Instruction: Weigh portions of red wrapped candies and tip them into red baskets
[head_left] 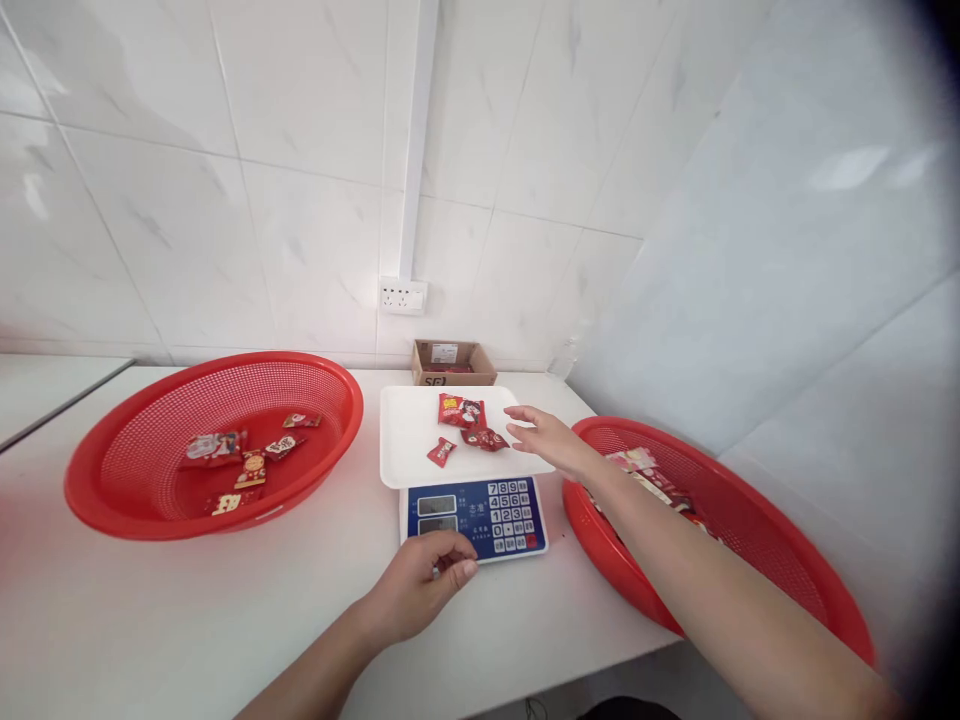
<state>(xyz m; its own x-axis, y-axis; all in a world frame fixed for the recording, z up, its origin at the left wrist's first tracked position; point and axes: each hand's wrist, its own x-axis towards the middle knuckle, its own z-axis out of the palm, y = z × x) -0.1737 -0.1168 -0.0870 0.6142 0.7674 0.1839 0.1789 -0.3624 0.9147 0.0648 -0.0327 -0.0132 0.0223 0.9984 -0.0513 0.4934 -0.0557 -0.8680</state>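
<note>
Far left on the white bench (322, 600): round red perforated plastic basket (90, 470), about five small glossy candy-like packets (253, 469) lying loose in it. Large pale characters on some, too small to read for sure. Next, left hand (424, 592) at the front edge of the blue-and-white plastic digital scale (480, 545): fingers curled, thumb close to index; can't tell if anything is pinched inside. Scale panel: two grey displays (436, 505), digits not legible; two characters that look like 志准; keys 0–9 readable, one red key bottom right. Behind it, open brown cardboard box (450, 380), "SF" on front, white label inside unreadable, dark red contents. On the white rectangular plastic pan (405, 425), three pieces: small red twist-ended packet (442, 452), larger bright red packet (461, 410) with cartoon figure and yellow lettering (not legible), dark red shiny packet (484, 439). Right hand (546, 440) over the pan's right side, fingers spread, nothing held. Far right, second red plastic basket (810, 570), more packets (634, 460) partly behind forearm. Judged partway: three pieces on pan, both baskets still stocked.
</note>
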